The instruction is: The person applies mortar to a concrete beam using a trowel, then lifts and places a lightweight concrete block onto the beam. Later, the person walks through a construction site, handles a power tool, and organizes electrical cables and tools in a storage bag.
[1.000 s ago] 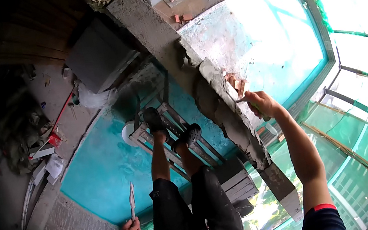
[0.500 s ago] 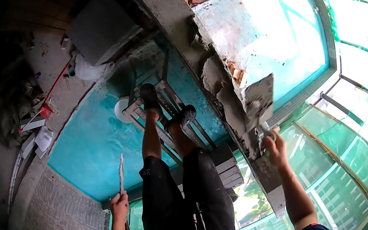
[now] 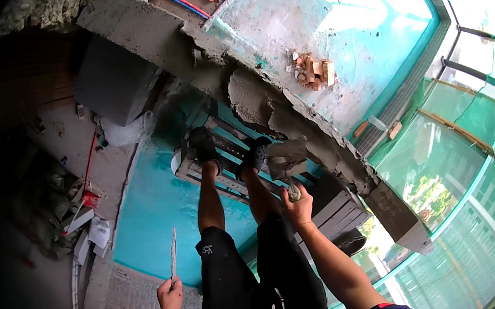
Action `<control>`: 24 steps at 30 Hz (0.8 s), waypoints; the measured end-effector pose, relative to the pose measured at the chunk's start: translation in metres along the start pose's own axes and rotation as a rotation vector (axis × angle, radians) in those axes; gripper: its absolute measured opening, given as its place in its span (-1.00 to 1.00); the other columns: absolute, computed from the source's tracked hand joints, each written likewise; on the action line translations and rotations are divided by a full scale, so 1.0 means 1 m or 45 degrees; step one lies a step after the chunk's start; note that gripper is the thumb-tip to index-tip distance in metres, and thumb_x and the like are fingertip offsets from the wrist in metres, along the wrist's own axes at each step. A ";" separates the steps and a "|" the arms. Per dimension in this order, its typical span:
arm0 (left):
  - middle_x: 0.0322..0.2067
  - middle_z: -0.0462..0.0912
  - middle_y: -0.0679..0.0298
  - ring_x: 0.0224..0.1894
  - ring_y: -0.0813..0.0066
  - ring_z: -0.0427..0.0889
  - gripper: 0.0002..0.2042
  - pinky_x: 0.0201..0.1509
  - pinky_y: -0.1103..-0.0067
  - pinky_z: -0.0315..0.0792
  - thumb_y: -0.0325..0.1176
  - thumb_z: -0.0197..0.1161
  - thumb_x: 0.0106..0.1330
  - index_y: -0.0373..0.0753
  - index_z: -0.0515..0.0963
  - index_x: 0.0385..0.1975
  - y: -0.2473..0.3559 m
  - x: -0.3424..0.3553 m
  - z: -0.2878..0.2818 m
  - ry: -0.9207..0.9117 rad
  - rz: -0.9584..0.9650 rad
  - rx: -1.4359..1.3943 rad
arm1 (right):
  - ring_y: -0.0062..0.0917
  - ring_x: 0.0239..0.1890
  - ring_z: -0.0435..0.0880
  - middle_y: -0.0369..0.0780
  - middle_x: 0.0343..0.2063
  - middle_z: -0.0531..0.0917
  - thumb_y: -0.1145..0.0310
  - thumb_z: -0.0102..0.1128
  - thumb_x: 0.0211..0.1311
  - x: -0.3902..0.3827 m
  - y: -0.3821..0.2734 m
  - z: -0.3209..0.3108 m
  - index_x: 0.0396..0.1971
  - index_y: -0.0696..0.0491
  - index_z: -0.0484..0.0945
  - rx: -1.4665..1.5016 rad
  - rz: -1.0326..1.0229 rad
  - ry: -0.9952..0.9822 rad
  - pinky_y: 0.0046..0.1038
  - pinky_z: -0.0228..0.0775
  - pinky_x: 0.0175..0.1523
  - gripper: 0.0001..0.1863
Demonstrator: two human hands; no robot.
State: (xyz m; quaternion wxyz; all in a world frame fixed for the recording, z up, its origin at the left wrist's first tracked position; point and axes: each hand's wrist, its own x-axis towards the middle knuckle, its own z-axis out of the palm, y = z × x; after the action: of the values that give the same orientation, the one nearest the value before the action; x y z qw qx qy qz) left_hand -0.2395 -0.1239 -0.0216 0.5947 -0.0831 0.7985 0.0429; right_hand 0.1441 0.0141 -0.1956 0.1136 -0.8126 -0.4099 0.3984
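Currently, the person's right hand (image 3: pixel 298 206) is wrapped around the handle of a trowel (image 3: pixel 287 156), whose blade lies just beyond it; the left hand (image 3: pixel 170 297) grips a thin tool (image 3: pixel 174 253). Farther beyond the left hand, a white bucket (image 3: pixel 176 162) is partly covered, its contents hidden.

The hands (image 3: pixel 298 206) grip a trowel (image 3: pixel 287 160) and a thin tool (image 3: pixel 174 255).
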 end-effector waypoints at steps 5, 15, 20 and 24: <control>-0.61 0.36 0.48 -0.62 0.73 0.27 -0.81 -0.58 0.66 0.13 -0.45 0.16 0.29 -0.40 0.54 -0.17 0.025 0.011 -0.027 0.053 0.020 0.042 | 0.00 -0.37 0.59 0.08 -0.51 0.58 0.19 0.28 0.09 -0.006 -0.057 0.080 -0.38 0.16 0.52 0.152 0.090 0.103 -0.30 0.46 -0.30 -0.68; -0.63 0.36 0.46 -0.67 0.72 0.22 -0.77 -0.65 0.67 0.08 -0.43 0.14 0.32 -0.40 0.51 -0.10 0.051 0.026 -0.032 0.069 0.121 0.116 | -0.01 -0.45 0.55 0.02 -0.58 0.56 0.14 0.29 0.10 -0.015 -0.114 0.099 -0.53 0.15 0.47 0.119 -0.047 -0.096 -0.28 0.42 -0.38 -0.65; -0.61 0.40 0.48 -0.61 0.73 0.27 -0.80 -0.57 0.67 0.17 -0.43 0.19 0.28 -0.40 0.56 -0.18 0.035 0.034 -0.041 0.104 0.079 0.174 | -0.05 -0.49 0.57 0.01 -0.61 0.55 0.19 0.31 0.10 -0.012 -0.139 0.072 -0.54 0.12 0.46 0.230 -0.022 0.010 -0.31 0.40 -0.43 -0.68; -0.62 0.41 0.47 -0.61 0.73 0.30 -0.81 -0.58 0.67 0.17 -0.42 0.19 0.27 -0.39 0.57 -0.20 0.033 0.045 -0.043 0.065 0.055 0.114 | -0.02 -0.47 0.57 0.05 -0.60 0.56 0.17 0.28 0.12 0.010 -0.162 0.082 -0.52 0.17 0.44 0.118 0.055 -0.077 -0.27 0.41 -0.41 -0.65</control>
State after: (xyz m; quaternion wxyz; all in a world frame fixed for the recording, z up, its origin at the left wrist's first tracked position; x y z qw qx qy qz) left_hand -0.2989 -0.1028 -0.0534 0.5761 -0.0402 0.8162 0.0178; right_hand -0.0065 0.1135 -0.1721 0.1302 -0.8027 -0.3767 0.4438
